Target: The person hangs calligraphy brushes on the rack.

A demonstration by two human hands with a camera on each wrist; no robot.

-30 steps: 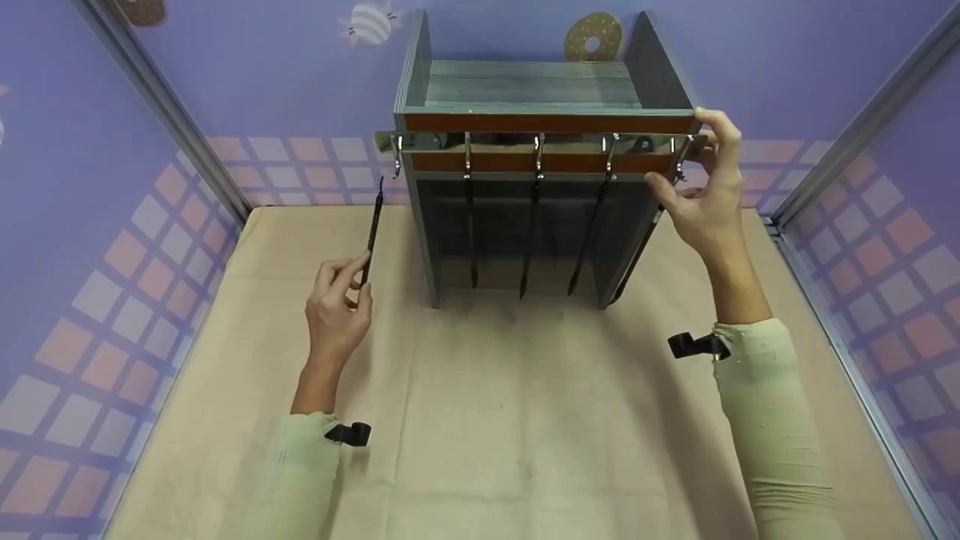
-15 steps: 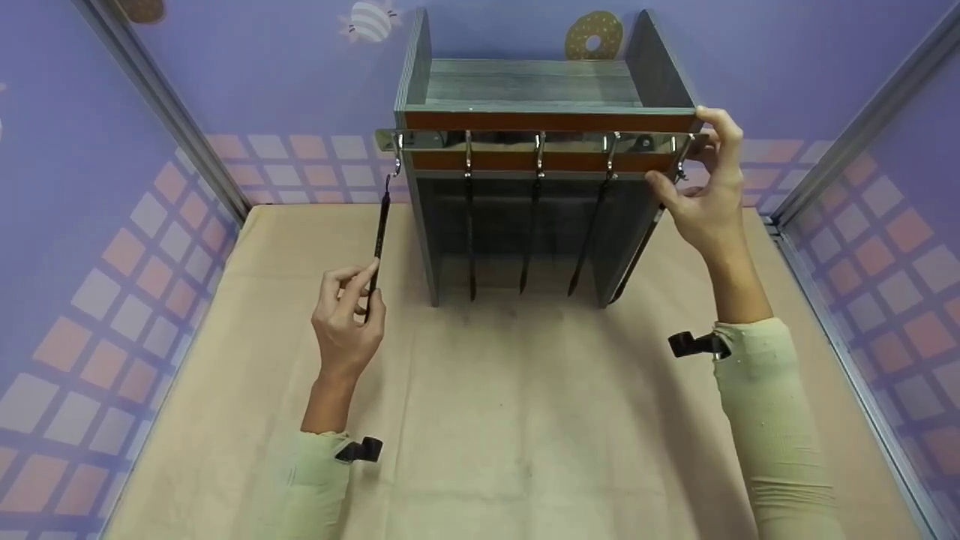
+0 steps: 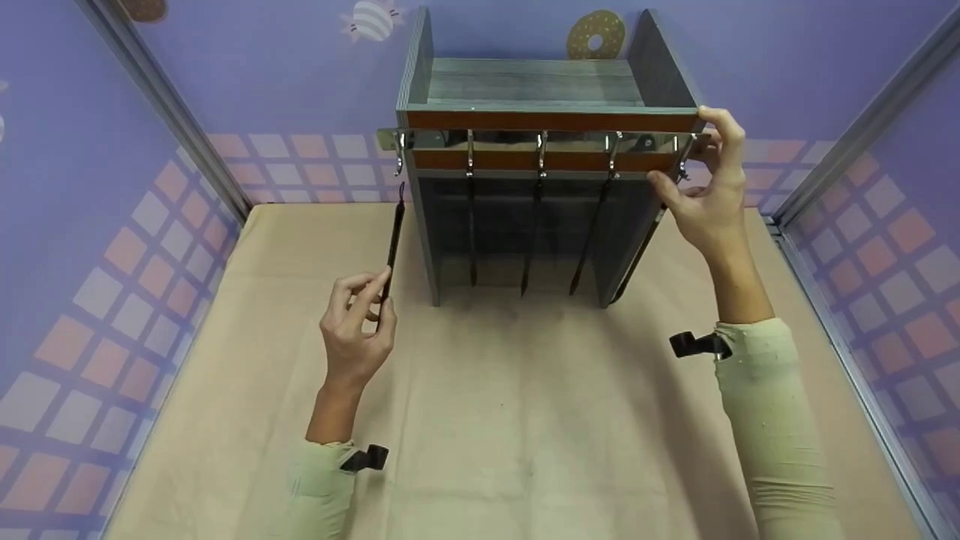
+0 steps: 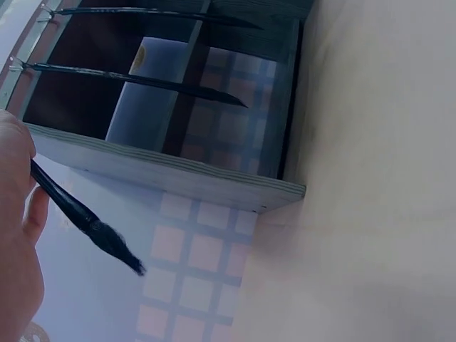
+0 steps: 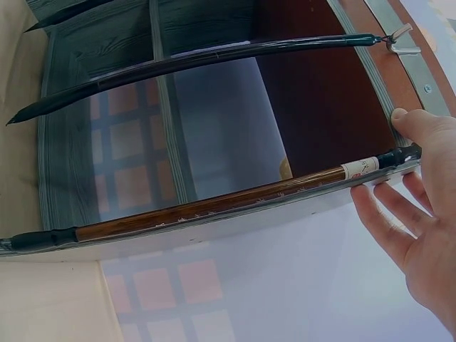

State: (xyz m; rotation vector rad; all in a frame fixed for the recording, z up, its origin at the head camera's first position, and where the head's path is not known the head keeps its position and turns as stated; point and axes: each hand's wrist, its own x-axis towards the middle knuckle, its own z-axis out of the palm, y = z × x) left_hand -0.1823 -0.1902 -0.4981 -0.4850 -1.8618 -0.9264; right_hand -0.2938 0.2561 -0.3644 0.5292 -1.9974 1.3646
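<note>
My left hand (image 3: 356, 326) pinches a black calligraphy brush (image 3: 395, 232) by its handle, hanging loop up. The loop lies just below the leftmost hook (image 3: 399, 157) of a metal hook rail. In the left wrist view the dark bristle end (image 4: 107, 239) points down, away from the palm. My right hand (image 3: 712, 187) grips the upper right corner of a grey wooden shelf (image 3: 649, 142), thumb at the front and fingers around the side. Several brushes hang from the other hooks, among them a brown-handled brush (image 5: 214, 206) along the right side panel, near the right fingers.
The shelf stands at the back of a cloth-covered table (image 3: 480, 420), against a purple patterned wall (image 3: 285, 67). Its top holds an open tray-like compartment (image 3: 532, 79). Metal frame posts (image 3: 161, 105) edge the side walls.
My left hand has moved right and slightly toward the body with the brush; its loop went from left of the leftmost hook to just beneath it. The right hand stays on the shelf.
</note>
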